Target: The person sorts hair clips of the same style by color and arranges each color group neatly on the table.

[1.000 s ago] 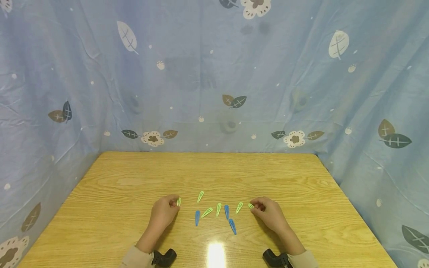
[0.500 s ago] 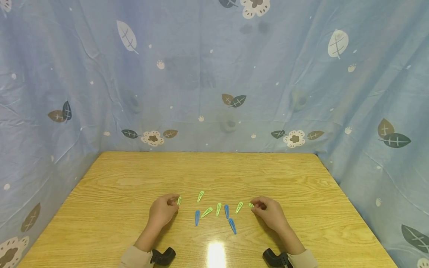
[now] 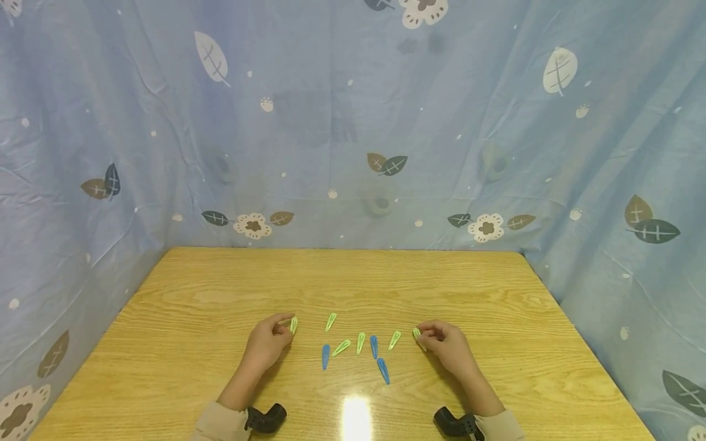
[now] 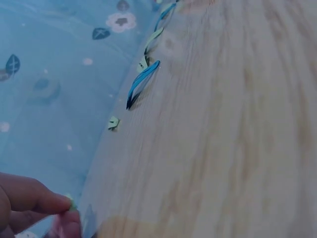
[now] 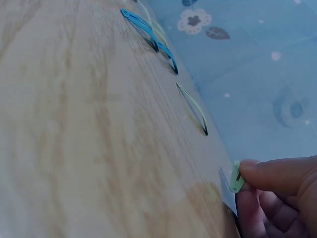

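Note:
My left hand (image 3: 267,340) pinches a green snap hair clip (image 3: 294,325) at its fingertips, left of the group on the table. In the left wrist view only a sliver of that clip shows between thumb and finger. On the other side, my right hand (image 3: 448,346) holds a second green snap hair clip (image 5: 237,177) between thumb and fingers, its wide end sticking out. Between the hands lie several more clips: a green clip (image 3: 330,322) farther back, a green clip (image 3: 394,340) nearest the right hand, and a blue clip (image 3: 326,356) toward the left.
Two more blue clips, an upper blue clip (image 3: 374,346) and a lower blue clip (image 3: 383,371), lie nearly end to end. The wooden table (image 3: 220,282) meets a blue patterned curtain (image 3: 309,122) at its back and sides. Black wrist cameras (image 3: 267,419) sit at both cuffs.
Both hands have shifted slightly away from the body, each with its green hair clip. More of the clip in the right hand shows now. The clips lying on the table have stayed put.

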{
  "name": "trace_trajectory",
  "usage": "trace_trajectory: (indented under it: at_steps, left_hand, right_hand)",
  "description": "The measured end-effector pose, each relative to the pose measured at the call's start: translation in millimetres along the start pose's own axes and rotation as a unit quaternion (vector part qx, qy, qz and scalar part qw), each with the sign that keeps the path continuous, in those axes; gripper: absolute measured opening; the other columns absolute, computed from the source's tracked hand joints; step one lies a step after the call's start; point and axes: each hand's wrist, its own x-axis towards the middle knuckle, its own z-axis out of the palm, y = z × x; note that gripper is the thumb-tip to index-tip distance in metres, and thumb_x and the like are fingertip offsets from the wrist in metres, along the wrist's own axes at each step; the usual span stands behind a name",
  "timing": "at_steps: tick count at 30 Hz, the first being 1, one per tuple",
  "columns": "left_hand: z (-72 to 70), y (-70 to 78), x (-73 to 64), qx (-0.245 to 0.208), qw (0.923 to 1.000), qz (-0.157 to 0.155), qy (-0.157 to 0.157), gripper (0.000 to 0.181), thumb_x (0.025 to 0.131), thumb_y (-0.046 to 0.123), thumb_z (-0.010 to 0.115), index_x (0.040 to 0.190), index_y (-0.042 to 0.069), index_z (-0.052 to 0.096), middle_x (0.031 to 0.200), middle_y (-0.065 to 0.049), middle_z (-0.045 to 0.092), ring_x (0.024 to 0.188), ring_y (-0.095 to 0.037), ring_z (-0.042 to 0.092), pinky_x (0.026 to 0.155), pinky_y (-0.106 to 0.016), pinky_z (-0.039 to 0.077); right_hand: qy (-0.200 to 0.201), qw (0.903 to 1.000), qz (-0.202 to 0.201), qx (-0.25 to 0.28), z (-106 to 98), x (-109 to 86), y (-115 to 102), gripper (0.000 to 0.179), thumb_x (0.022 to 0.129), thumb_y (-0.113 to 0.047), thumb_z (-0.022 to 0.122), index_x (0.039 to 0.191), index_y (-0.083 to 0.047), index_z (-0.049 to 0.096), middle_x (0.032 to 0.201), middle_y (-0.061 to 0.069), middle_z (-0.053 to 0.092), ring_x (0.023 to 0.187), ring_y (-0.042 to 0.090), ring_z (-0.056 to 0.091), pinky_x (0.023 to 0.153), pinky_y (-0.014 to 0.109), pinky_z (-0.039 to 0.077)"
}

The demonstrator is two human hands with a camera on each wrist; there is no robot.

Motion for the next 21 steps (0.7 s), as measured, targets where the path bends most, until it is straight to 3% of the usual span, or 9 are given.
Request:
trace_trajectory:
  at_steps: [8, 17, 21]
  left_hand:
    - [-2.3, 3.1, 0.9, -0.036, 0.9994, -0.001, 0.004, 0.039, 0.089, 0.006, 0.060, 0.128, 0.007, 0.058, 0.096, -0.010, 0.059, 0.074, -0.014, 0.053, 0.051, -0.020, 0.042]
    - [-0.2, -2.1, 5.2, -0.103, 0.9946, -0.012, -0.003, 0.040, 0.089, 0.008, 0.063, 0.128, 0.005, 0.058, 0.097, -0.010, 0.058, 0.070, -0.012, 0.049, 0.052, -0.020, 0.040]
    - [0.5, -5.1, 7.5, -0.112, 0.9936, -0.014, -0.002, 0.042, 0.089, 0.010, 0.065, 0.130, 0.006, 0.057, 0.097, -0.009, 0.059, 0.072, -0.012, 0.052, 0.054, -0.020, 0.041]
  right_hand:
    - [-0.001, 0.9995, 0.012, 0.028, -1.9, 1.1, -0.1, 0.021, 0.084, -0.010, 0.071, 0.104, -0.004, 0.069, 0.087, 0.007, 0.064, 0.074, 0.012, 0.058, 0.060, 0.019, 0.048]
    - [0.006, 0.9994, 0.013, 0.032, -1.2, 0.4, -0.4, 0.019, 0.084, -0.007, 0.069, 0.102, -0.002, 0.070, 0.084, 0.007, 0.064, 0.070, 0.010, 0.057, 0.059, 0.019, 0.048]
    - [0.007, 0.9993, 0.014, 0.033, -0.3, 0.4, -0.4, 0.019, 0.084, -0.007, 0.069, 0.102, -0.002, 0.070, 0.084, 0.007, 0.064, 0.069, 0.011, 0.057, 0.059, 0.020, 0.048]
